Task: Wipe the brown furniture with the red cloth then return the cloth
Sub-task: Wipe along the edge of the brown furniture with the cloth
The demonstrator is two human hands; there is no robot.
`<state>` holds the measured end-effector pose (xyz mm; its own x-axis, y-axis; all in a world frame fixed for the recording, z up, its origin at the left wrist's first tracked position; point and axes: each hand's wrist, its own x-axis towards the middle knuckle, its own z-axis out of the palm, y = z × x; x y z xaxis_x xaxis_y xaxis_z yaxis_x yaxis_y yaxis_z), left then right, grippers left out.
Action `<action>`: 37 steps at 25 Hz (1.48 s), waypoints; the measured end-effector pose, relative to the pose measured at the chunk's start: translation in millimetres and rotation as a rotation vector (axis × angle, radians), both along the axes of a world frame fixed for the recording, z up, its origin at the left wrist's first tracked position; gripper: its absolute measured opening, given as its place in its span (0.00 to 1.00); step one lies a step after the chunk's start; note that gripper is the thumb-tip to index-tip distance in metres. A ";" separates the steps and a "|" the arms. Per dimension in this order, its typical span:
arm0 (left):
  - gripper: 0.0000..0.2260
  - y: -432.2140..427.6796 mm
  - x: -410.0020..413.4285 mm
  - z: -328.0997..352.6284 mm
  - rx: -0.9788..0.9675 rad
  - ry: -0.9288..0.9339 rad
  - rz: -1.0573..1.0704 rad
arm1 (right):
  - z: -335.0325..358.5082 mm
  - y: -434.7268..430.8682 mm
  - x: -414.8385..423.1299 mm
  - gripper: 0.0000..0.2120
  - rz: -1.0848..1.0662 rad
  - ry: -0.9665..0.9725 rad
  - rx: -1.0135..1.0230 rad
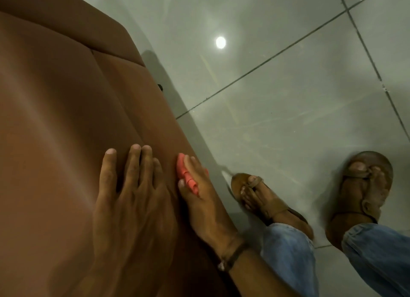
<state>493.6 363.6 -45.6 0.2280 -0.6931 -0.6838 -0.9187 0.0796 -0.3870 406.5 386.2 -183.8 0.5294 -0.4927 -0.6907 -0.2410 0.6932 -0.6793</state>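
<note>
Near the brown furniture (66, 119) edge, right hand (199, 199) around red cloth (186, 177); left hand (131, 199) flat beside.

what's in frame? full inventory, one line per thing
brown furniture: 1, brown, smooth upholstery with seams, fills the left half
red cloth: 1, red-pink, bunched, on the furniture's right edge under the right hand
tiled floor: 1, pale grey-green, dark grout lines, right half, with a round light reflection
sandals: 2, brown, on the floor at lower right
jeans: 2 legs, blue, bottom right
wristband: 1, dark, on the right wrist
left hand: 1, flat on the furniture, empty
right hand: 1, pressing the cloth against the furniture's edge
</note>
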 end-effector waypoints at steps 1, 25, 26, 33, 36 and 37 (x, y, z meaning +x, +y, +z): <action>0.31 -1.5 5.0 0.5 -0.014 0.008 -0.016 | 9.1 -9.7 14.6 0.29 0.030 -0.025 -0.109; 0.35 -11.9 93.0 -44.6 -0.013 0.051 -0.100 | -46.7 -148.5 141.0 0.27 -0.131 -0.190 -0.287; 0.34 -11.9 92.1 -44.1 -0.034 0.072 -0.078 | -60.9 -152.3 140.7 0.27 -0.172 -0.185 -0.247; 0.30 -49.9 43.3 -1.3 0.018 0.008 -0.021 | -31.5 -40.1 39.5 0.30 -0.227 -0.079 0.205; 0.29 -57.6 37.2 12.9 -0.003 0.108 0.067 | 24.5 -51.3 5.6 0.23 -0.367 -0.144 0.470; 0.30 -63.7 32.4 19.6 -0.035 0.179 0.162 | 43.7 -66.2 -7.9 0.21 -0.407 -0.134 0.546</action>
